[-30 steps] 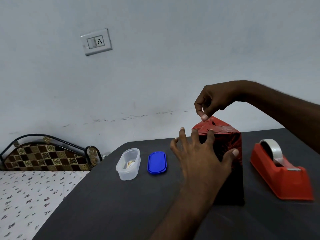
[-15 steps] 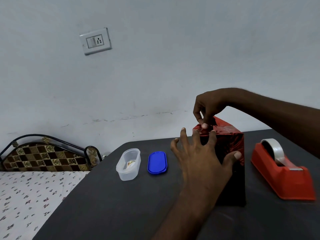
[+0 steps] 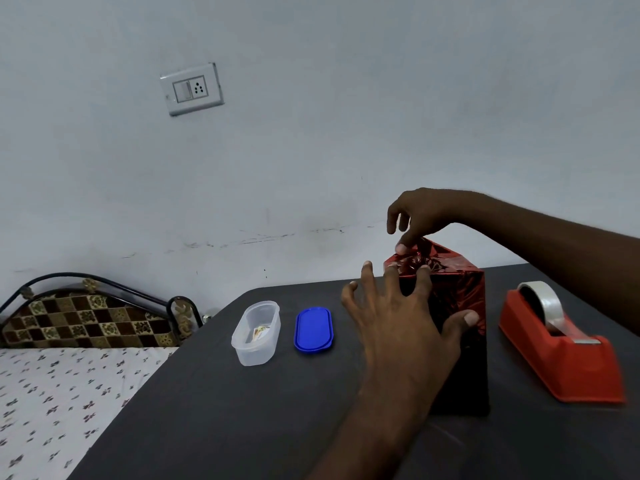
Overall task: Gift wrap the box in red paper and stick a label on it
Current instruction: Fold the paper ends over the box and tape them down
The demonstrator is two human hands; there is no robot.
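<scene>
The box (image 3: 450, 306) stood upright on the bench (image 3: 242, 410) left of the tape dispenser (image 3: 561, 344), the left hand (image 3: 398, 327) spread against its near side while the right hand (image 3: 419, 216) pinched the crinkled top fold, which likely needed flattening before taping.

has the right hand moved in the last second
Yes. The right hand dropped from above the box onto its top; the tape dispenser stayed put.
</scene>
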